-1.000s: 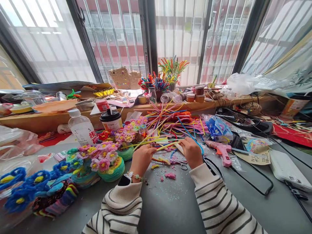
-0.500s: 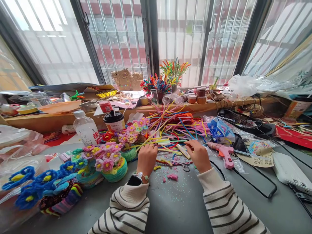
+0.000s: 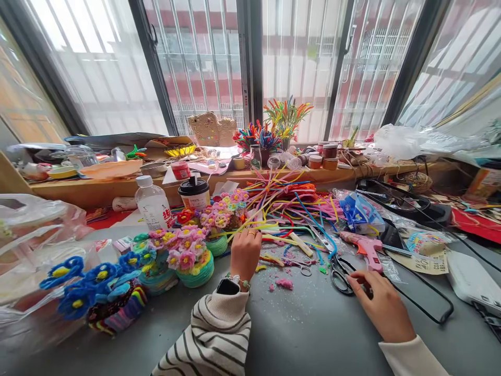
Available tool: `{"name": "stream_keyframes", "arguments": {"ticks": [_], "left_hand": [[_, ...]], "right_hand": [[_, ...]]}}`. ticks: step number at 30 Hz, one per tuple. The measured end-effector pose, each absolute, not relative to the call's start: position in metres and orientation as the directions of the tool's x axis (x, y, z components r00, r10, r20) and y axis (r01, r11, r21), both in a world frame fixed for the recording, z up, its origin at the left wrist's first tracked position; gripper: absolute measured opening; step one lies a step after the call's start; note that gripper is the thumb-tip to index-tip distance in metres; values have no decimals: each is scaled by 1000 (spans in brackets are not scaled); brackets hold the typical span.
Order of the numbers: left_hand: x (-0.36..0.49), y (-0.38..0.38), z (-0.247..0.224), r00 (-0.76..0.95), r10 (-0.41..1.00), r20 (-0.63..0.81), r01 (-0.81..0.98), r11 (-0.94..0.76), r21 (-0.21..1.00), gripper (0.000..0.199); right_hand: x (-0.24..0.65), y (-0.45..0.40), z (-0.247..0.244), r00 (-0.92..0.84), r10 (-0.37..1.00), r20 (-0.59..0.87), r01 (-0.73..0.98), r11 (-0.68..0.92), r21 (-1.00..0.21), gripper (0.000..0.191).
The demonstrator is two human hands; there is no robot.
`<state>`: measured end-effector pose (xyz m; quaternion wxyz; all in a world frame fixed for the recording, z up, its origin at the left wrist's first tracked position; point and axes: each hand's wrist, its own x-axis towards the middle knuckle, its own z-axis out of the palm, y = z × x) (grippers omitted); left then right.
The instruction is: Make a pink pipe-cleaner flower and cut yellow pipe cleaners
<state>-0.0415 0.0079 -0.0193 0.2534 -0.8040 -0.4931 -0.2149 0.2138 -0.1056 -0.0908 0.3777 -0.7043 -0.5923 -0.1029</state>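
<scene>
My left hand (image 3: 246, 255) is closed around thin green and yellow pipe cleaners (image 3: 274, 228) at the near edge of the heap. Its fingertips are partly hidden behind the hand. My right hand (image 3: 382, 304) is low on the right, thumb and fingers apart, with the fingertips at the handles of black-handled scissors (image 3: 341, 279). Those scissors lie on the grey table, blades pointing away to the left. Between my hands are smaller scissors (image 3: 304, 268), a whitish stick-like tool (image 3: 301, 244) and pink fluff (image 3: 284, 283).
Pipe-cleaner flower pots (image 3: 194, 269), a bottle (image 3: 152, 206) and a lidded cup (image 3: 194, 195) stand left. A pink glue gun (image 3: 368, 249), its black cable (image 3: 426, 315) and a white device (image 3: 473, 279) lie right. Behind runs a cluttered ledge (image 3: 219, 180).
My right hand has left the strands and moved right and nearer to me, beside the black-handled scissors. My left hand keeps its hold. The view has shifted slightly left.
</scene>
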Motion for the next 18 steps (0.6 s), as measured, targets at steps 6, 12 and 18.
{"name": "stream_keyframes", "arguments": {"ticks": [6, 12, 18], "left_hand": [[-42, 9, -22, 417, 688, 593, 899, -407, -160, 20], [-41, 9, -23, 408, 685, 603, 897, -423, -127, 20], [-42, 17, -29, 398, 693, 602, 907, -397, -142, 22]], "right_hand": [[207, -103, -86, 275, 760, 589, 946, -104, -307, 31], [112, -105, -39, -7, 713, 701, 859, 363, -361, 21], [15, -92, -27, -116, 712, 693, 658, 577, -483, 46]]}}
